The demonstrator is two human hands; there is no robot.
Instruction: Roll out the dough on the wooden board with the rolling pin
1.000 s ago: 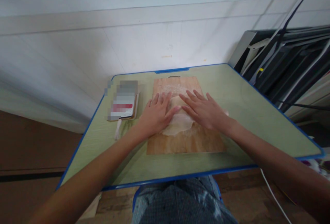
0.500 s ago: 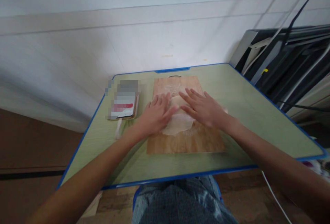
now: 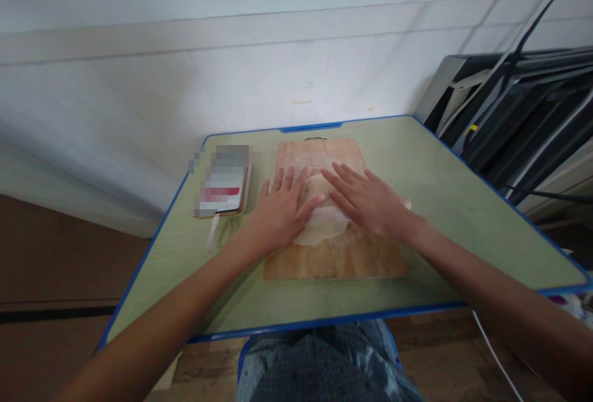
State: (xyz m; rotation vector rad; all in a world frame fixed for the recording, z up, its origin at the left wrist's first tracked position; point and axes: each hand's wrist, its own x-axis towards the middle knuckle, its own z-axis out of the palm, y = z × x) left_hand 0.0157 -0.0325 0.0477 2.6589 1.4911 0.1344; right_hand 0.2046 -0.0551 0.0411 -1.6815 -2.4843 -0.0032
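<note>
Flattening step, by the look of it: both hands laid palm-down on a pale sheet of dough [image 3: 324, 223] in the middle of a wooden board [image 3: 333, 257], itself set on the green desk [image 3: 445, 204] with the blue rim. Left hand [image 3: 280, 210] spread flat, fingers fanned and pointing away, thumb stretched right onto the dough's near-left part; nothing pinched. Right hand [image 3: 370, 201] likewise flat and spread, fingers angled up and to the left across the dough's far side, covering its right half. Fingertips of the two hands close together, not quite touching, above the dough's centre, with a pale strip showing between them. Dough mostly under the palms, only its near edge and left lobe peeking out toward the body, well inside the board's borders. Looks thin and soft, likely to stick or tear under uneven pressure. Next move, judged from this pose: even downward pressure and a slow outward spread of the palms, board kept from sliding. Off to the left of the board, clear of the left hand, a blurred phone-like object [image 3: 225, 183] on the desk, and a small white stick-like item [image 3: 212, 232] just in front of it.
</note>
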